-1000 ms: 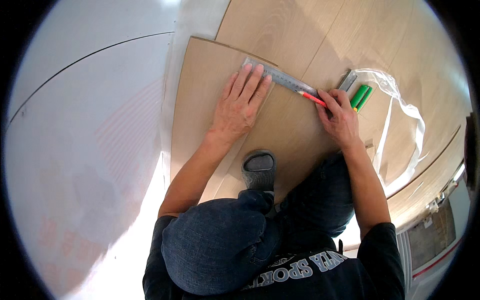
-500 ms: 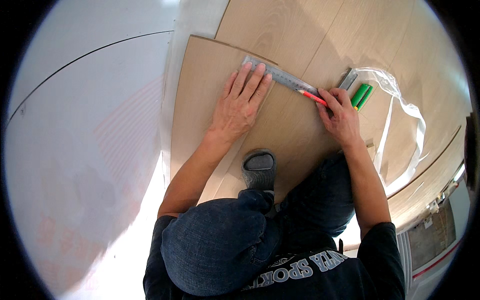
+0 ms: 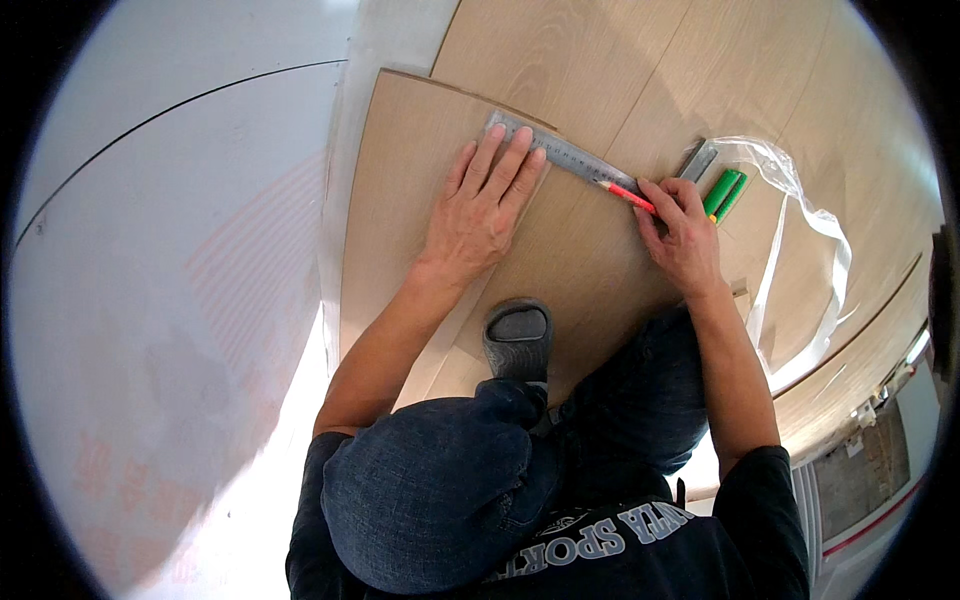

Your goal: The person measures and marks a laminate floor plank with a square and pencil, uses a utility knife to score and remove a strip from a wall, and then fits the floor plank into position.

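My left hand lies flat, fingers stretched, pressing the far end of a metal ruler onto a loose wood-look floor plank. The ruler runs from the plank's far end out to the right. A red pencil is pinched in my right hand, its tip pointing left along the ruler's near edge. Beyond those fingers a grey metal bar shows, set crosswise to the ruler like a try square's stock; my hand hides where they would meet. Beside it lies a green tool handle, partly behind my hand.
Laid floorboards spread ahead and to the right. A loop of clear plastic strip lies on them at the right. Along the left stands a large pale panel. My foot in a grey slipper rests near the plank.
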A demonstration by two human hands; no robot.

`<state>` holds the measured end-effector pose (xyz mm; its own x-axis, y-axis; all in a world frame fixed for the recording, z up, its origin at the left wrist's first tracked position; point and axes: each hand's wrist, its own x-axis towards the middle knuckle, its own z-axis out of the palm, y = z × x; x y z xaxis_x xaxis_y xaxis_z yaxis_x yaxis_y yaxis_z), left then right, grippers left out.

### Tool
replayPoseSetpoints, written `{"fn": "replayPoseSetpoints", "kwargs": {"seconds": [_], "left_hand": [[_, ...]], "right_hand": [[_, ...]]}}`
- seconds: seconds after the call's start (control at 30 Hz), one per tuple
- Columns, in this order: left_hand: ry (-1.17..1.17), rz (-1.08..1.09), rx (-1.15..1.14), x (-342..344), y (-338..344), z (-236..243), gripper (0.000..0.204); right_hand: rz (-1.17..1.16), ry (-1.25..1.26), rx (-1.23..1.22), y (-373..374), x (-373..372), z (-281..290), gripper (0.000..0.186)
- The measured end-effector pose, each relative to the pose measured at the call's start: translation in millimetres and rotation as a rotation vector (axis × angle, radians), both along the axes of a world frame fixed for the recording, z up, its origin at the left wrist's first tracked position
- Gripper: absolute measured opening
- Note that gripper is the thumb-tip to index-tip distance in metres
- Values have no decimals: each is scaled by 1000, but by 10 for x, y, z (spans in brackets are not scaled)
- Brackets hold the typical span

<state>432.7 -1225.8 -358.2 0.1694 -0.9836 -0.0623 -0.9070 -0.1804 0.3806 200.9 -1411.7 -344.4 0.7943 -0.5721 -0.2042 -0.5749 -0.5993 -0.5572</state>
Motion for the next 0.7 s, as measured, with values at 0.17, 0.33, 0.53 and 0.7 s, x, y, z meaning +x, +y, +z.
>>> {"fn": "replayPoseSetpoints", "kwargs": {"seconds": [0.17, 0.33, 0.53, 0.7], "left_hand": [[-44, -11, 59, 8, -6, 24, 61], [-55, -17, 52, 34, 3, 42, 60], [-6, 11, -31, 7, -28, 34, 56], [9, 27, 4, -25, 16, -22, 59]], "right_hand": [[3, 20, 20, -33, 6, 31, 34], [32, 27, -9, -26, 109, 175, 43], [-142, -115, 622, -194, 483, 411, 37], [-71, -381, 1152, -275, 1311, 661, 34]]}}
